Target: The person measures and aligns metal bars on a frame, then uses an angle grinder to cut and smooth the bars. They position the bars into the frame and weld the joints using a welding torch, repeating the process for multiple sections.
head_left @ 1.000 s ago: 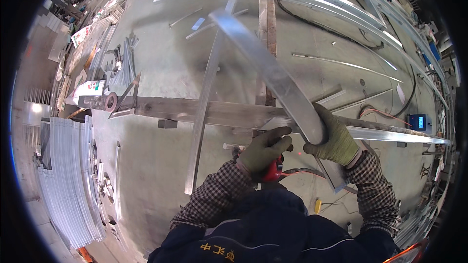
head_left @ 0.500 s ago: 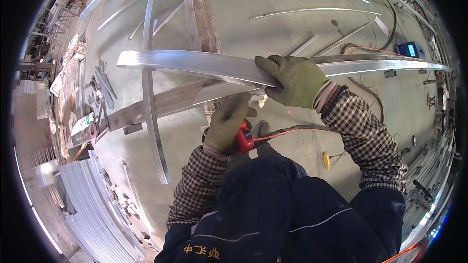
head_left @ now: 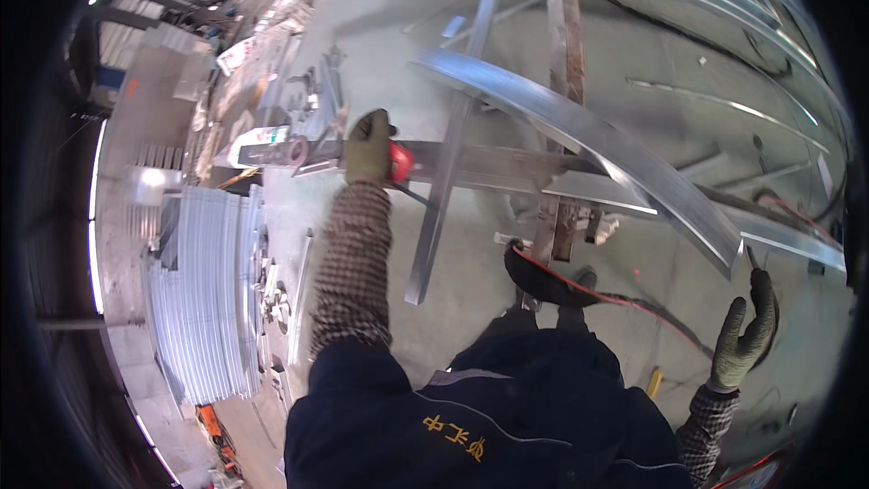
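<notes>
My left hand (head_left: pixel 368 147), in a green-grey glove, is closed on a red tape measure (head_left: pixel 401 163) whose case shows at the hand's right side. It is stretched forward over the left part of a long dark steel beam (head_left: pixel 507 163). My right hand (head_left: pixel 744 337) is low at the right, thumb and fingers apart, its fingertips near the end of a wide silvery metal bar (head_left: pixel 597 140). The bar slants across the beam from upper left to lower right. A narrower metal bar (head_left: pixel 439 208) crosses the beam just right of my left hand.
A rusty steel beam (head_left: pixel 566 45) runs away from me under the bars. A black hose with an orange line (head_left: pixel 625 299) curves near my feet. Stacked silvery profiles (head_left: pixel 208 299) lie at the left, and an orange tool (head_left: pixel 215 430) lies below them.
My left hand has swung far left and forward with the tape measure. My right hand has let go of the bar and moved right and down. The view has turned left.
</notes>
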Demonstrator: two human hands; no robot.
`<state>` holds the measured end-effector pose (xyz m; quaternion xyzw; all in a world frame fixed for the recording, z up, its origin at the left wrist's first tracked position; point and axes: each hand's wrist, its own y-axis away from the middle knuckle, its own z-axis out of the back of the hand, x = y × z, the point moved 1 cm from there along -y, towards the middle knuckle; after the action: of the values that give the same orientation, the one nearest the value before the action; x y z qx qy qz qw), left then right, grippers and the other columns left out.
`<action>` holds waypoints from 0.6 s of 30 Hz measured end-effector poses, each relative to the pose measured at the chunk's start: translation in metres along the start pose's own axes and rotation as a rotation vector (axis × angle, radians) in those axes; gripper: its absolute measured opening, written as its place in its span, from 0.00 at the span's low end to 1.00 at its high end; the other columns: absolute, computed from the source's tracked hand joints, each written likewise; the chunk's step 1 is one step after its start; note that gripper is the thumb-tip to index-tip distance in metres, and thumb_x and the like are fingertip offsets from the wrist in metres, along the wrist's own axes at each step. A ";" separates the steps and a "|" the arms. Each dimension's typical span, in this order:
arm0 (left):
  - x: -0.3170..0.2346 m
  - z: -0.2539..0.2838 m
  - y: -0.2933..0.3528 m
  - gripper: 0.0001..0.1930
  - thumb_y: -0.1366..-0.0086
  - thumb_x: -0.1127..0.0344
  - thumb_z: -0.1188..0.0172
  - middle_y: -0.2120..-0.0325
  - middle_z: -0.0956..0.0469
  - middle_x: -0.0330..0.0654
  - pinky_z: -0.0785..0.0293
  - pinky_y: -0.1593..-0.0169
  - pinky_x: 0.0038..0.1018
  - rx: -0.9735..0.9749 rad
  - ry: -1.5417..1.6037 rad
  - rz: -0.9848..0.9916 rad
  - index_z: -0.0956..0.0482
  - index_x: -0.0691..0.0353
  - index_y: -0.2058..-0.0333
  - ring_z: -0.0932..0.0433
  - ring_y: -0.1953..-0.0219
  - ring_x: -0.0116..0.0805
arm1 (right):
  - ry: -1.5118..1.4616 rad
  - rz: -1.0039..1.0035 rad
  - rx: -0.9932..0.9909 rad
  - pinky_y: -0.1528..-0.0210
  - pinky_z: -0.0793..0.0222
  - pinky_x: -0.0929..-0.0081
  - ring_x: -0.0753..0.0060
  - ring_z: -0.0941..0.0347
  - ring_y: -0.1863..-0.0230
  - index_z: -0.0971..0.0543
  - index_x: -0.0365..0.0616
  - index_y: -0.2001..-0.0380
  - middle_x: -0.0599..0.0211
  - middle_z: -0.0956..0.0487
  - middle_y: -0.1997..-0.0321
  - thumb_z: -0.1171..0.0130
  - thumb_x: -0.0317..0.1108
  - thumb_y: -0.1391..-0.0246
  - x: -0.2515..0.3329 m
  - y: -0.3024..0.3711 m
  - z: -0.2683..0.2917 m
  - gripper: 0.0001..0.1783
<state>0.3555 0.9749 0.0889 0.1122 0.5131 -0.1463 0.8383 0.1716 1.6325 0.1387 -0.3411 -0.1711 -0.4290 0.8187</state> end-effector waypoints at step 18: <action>0.039 0.029 -0.116 0.32 0.12 0.49 0.54 0.27 0.27 0.58 0.33 0.23 0.37 0.284 -0.608 -0.537 0.29 0.73 0.28 0.27 0.27 0.53 | -0.167 -1.428 0.551 0.30 0.24 0.58 0.51 0.17 0.34 0.17 0.44 0.35 0.48 0.13 0.37 0.40 0.56 0.33 0.048 0.361 -0.089 0.34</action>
<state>0.3540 0.8520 0.0630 0.0405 0.2283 -0.4551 0.8597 0.4939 1.6862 -0.0457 0.0370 -0.5115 -0.7683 0.3830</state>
